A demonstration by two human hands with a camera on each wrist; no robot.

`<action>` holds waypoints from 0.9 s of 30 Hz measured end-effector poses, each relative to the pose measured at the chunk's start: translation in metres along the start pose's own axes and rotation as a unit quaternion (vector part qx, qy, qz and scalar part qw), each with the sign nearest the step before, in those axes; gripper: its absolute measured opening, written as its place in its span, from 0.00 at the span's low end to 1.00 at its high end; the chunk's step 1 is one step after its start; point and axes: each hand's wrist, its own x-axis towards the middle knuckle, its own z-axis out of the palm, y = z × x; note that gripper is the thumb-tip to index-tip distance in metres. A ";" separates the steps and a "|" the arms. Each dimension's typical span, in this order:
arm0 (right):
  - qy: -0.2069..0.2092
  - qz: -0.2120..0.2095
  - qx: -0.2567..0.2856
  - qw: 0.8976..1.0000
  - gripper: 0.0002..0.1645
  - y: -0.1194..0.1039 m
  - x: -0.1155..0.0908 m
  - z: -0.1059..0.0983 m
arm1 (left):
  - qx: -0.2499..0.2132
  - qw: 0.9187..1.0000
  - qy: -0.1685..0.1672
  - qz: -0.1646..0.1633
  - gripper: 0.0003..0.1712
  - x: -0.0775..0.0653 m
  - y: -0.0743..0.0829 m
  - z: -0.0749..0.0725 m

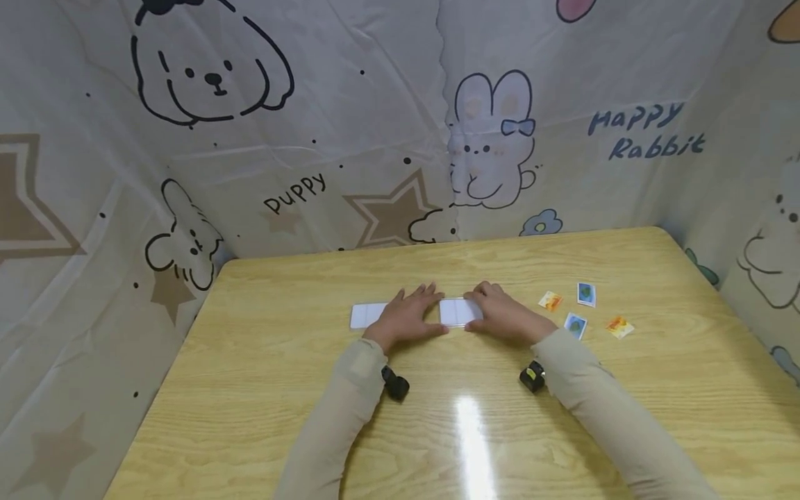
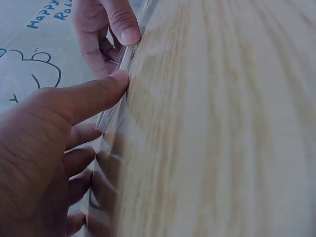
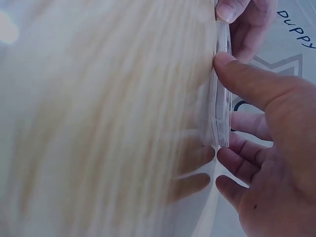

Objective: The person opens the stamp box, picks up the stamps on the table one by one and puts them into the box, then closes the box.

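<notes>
A flat rectangular plastic case point(image 1: 453, 312), white with clear edges, lies on the table between both hands. My left hand point(image 1: 409, 316) holds its left end, the thumb at the near edge and the fingers at the far edge. At the other end my right hand point(image 1: 503, 312) grips it likewise, thumb in front and fingers behind. The left wrist view shows both thumbs on the clear rim of the case point(image 2: 109, 117). From the right wrist view, the case point(image 3: 223, 129) appears as two thin layers. A similar white flat piece point(image 1: 364, 316) is partly covered by my left hand.
Right of the hands lie small picture cards: two blue ones with green, the far card point(image 1: 586, 294) and the near card point(image 1: 575, 325), and two orange ones, the left card point(image 1: 551, 301) and the right card point(image 1: 620, 327). A printed cloth point(image 1: 375, 139) hangs behind the wooden table point(image 1: 250, 389).
</notes>
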 end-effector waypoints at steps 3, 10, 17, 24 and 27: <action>0.006 -0.002 -0.005 1.000 0.41 0.001 -0.002 0.000 | -0.002 1.000 -0.004 0.003 0.46 0.000 0.000 0.000; 0.021 0.003 -0.025 0.999 0.41 0.002 -0.005 0.001 | -0.009 1.000 -0.013 0.002 0.48 0.000 0.002 -0.001; 0.027 0.010 -0.019 0.999 0.41 -0.001 -0.010 -0.002 | -0.013 1.000 -0.017 0.005 0.47 -0.002 0.002 -0.003; 0.018 -0.001 -0.003 1.000 0.41 -0.002 -0.026 0.002 | -0.006 1.000 -0.015 0.007 0.45 -0.001 0.000 -0.001; 0.016 -0.004 0.003 1.000 0.41 -0.003 -0.036 0.005 | -0.008 1.000 -0.015 0.007 0.45 -0.001 0.000 0.000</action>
